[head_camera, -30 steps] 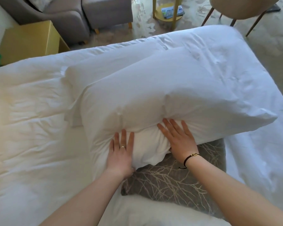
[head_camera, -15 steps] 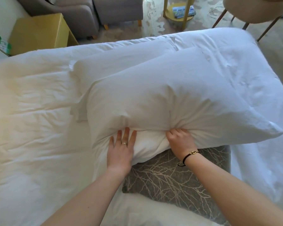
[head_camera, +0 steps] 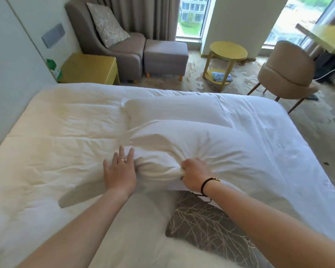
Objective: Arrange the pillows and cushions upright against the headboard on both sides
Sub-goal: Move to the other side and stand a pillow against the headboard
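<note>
A large white pillow (head_camera: 211, 149) lies flat on the white bed (head_camera: 56, 132), and its near edge overlaps a grey cushion with a pale branch print (head_camera: 203, 227). My right hand (head_camera: 196, 174) grips a bunched fold of this pillow's near edge. My left hand (head_camera: 119, 170) rests with straight fingers beside the pillow's near left corner and touches it. A second white pillow (head_camera: 174, 111) lies flat behind the first one. Another white pillow (head_camera: 133, 254) shows at the bottom edge, under my arms. The headboard is out of view.
Beyond the bed stand a yellow bedside table (head_camera: 89, 67), a grey armchair (head_camera: 114, 39) holding a patterned cushion (head_camera: 107, 23), a grey footstool (head_camera: 165, 57), a round yellow side table (head_camera: 227, 60) and a beige chair (head_camera: 286, 72). Windows and a yellow desk (head_camera: 325, 35) are at the back right.
My head has lifted, so the room beyond the bed came into view. My right hand went from flat to gripping the pillow's edge, which now bunches. My left hand moved slightly left.
</note>
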